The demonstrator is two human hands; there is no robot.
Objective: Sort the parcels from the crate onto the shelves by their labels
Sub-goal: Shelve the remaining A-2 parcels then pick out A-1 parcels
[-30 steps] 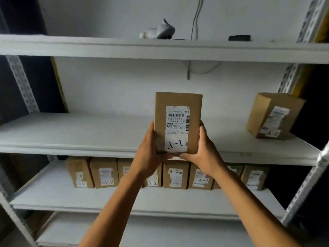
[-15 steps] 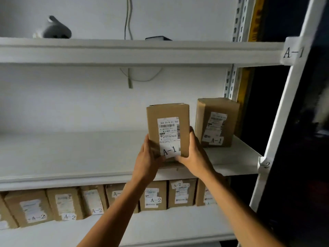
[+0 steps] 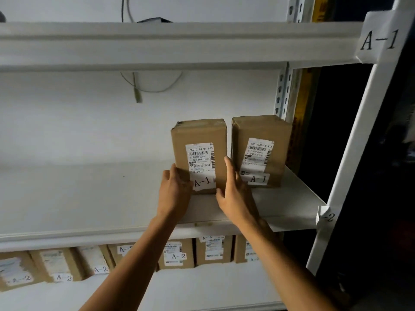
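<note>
The A-1 parcel (image 3: 198, 153) stands upright on the white shelf (image 3: 89, 198), beside a second parcel (image 3: 261, 149). Left hand (image 3: 174, 194) fingers curl around its lower left edge. Right hand (image 3: 233, 194) fingers lie straight against its right side.

- A-1 parcel (image 3: 199, 153): lower left corner hidden by left hand (image 3: 174, 194), lower right edge by right hand (image 3: 233, 196).
- Small label print too small to read.
- A-2 parcels (image 3: 177, 254) below: tops hidden by shelf front edge (image 3: 89, 237), some by forearms.
- Leftmost labels blurred.
- Dark object (image 3: 155, 19) on top shelf mostly hidden.
</note>
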